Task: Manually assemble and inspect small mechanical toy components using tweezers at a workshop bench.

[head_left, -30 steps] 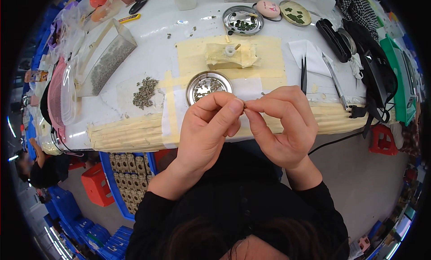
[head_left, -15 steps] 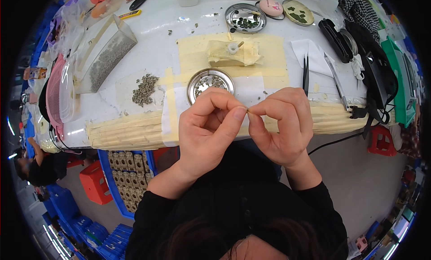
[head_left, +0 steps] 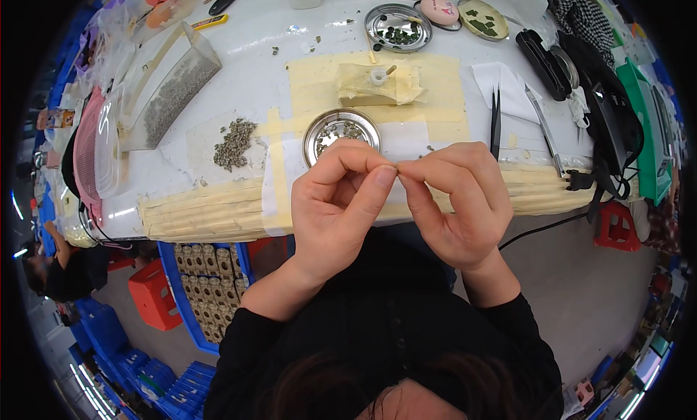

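Note:
Fingertip to fingertip, my left hand [head_left: 340,206] and my right hand [head_left: 461,202] meet above the table's front edge. Thumb and forefinger are pinched together on each hand, and whatever lies between them is too small to make out. Just beyond my left hand is a round metal dish [head_left: 314,148] holding small greyish pieces, partly covered by my fingers. Behind the dish stands a block wrapped in yellow tape [head_left: 363,97], with a small white cup [head_left: 378,76] on top. A heap of small grey-brown pieces [head_left: 234,144] lies to the left.
Black tweezers [head_left: 495,122] and a metal tool [head_left: 543,126] lie at right by a white cloth. Farther back is a metal tray [head_left: 377,41] with dark green pieces. A clear bin of granules [head_left: 174,97] stands left. Below the table edge sits a blue crate [head_left: 190,318] of parts.
My right hand has shifted very slightly right, and the joined fingertips have risen a little. Both hands keep their pinch; the things on the table have stayed put.

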`<state>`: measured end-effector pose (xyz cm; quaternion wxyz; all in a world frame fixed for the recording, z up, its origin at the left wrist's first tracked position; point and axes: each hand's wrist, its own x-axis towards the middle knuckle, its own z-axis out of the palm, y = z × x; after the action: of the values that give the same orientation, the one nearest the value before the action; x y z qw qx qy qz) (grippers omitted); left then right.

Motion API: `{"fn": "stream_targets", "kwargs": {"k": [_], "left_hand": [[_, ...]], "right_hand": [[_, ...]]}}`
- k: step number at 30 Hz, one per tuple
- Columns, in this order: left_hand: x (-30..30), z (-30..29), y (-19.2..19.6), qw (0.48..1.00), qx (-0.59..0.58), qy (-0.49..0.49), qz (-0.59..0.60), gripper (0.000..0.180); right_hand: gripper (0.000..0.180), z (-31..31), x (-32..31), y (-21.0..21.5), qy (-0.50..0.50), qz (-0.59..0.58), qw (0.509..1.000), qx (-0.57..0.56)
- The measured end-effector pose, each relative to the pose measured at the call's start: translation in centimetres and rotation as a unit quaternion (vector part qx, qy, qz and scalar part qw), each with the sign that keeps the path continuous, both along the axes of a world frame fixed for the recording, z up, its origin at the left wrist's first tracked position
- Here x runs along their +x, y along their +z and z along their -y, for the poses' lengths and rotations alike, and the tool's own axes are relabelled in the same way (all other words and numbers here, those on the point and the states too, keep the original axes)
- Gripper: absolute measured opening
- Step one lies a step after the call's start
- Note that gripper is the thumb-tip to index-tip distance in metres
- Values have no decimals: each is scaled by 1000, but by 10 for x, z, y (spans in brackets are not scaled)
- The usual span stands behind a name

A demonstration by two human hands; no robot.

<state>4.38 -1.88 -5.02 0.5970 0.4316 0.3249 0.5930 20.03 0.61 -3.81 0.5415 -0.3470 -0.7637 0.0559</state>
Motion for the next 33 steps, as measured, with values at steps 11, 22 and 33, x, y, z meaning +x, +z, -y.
{"fn": "stream_targets", "kwargs": {"k": [11, 22, 33], "left_hand": [[-12, -2, 9, 998, -2, -65, -23, 7], [-10, -3, 5, 889, 272, 152, -335, 14], [-14, -11, -1, 826, 382, 158, -384, 34]], "right_hand": [[25, -1, 6, -1, 38, 20, 999, 23], [11, 8, 6, -2, 88, -102, 974, -184], [6, 12, 12, 1, 170, -177, 902, -355]]}}
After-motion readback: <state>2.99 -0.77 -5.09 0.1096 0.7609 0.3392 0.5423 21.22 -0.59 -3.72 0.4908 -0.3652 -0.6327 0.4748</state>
